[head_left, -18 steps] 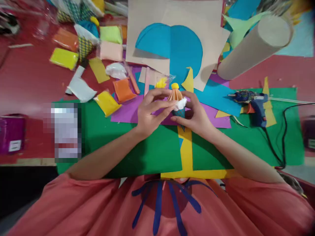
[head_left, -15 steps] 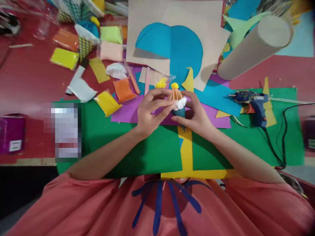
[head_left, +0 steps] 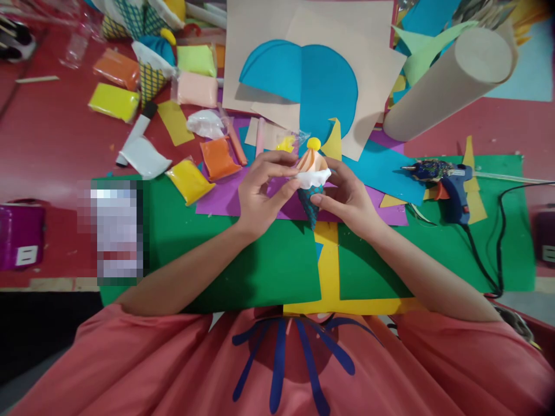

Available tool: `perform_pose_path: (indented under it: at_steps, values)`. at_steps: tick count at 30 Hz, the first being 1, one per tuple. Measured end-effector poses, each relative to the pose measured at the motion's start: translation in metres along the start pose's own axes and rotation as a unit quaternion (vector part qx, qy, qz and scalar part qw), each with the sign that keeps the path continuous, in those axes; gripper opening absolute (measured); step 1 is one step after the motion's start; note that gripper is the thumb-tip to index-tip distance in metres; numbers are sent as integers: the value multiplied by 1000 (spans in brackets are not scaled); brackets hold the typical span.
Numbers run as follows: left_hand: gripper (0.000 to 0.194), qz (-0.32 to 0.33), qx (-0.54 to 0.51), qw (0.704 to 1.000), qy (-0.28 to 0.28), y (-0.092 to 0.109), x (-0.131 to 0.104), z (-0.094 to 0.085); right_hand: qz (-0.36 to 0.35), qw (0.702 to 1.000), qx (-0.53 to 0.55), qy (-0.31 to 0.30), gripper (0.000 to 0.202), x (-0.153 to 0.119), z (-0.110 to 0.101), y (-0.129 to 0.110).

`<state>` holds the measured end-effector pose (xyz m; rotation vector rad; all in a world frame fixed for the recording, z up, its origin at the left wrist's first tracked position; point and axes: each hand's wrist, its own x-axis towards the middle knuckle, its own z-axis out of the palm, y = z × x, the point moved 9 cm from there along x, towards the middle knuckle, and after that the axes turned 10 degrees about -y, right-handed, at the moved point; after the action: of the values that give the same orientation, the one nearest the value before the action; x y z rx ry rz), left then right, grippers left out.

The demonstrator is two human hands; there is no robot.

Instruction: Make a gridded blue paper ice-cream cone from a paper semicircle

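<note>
Between my hands is a small craft ice cream cone [head_left: 313, 173]. Its cone is dark teal with a crisscross pattern, a white wavy rim runs round it, and peach swirls rise to a yellow ball on top. My right hand [head_left: 349, 196] grips the cone from the right, thumb across its front. From the left, my left hand [head_left: 266, 193] pinches the white rim between thumb and fingers. The cone's tip points down toward me, over the purple sheet [head_left: 225, 199] and a yellow strip [head_left: 328, 260].
Packets of coloured clay, such as a yellow packet [head_left: 191, 181] and an orange packet [head_left: 219, 158], lie to the left. A glue gun [head_left: 455, 190] with its cord rests at right, near a large cardboard tube [head_left: 446, 84]. Green sheets [head_left: 260, 266] cover the front.
The cone has turned and its tip has swung left, so more of its front and the white rim shows. My left fingers have drawn back slightly to the rim's left edge.
</note>
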<state>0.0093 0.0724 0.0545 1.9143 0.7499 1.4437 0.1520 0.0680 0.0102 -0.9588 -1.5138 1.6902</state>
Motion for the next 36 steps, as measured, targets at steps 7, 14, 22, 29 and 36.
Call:
perform_pose_path:
  at_steps: [7, 14, 22, 29, 36]
  values:
    - [20, -7, 2, 1000, -13, 1, 1, 1, 4, 1000, 5, -6, 65, 0, 1, 1]
    - [12, -49, 8, 998, -26, -5, 1, 3, 46, 997, 65, 4, 59, 2, 0, 9]
    - [21, -75, -17, 996, -43, -10, 0, 7, 67, 987, 140, -40, 55, 5, 8, 15]
    - [17, -68, -6, 996, -55, -11, -1, 8, 55, 996, 70, 4, 59, 4, 0, 12]
    - [13, -70, -29, 996, -51, -16, -1, 9, 58, 998, 37, -11, 57, 5, 2, 9]
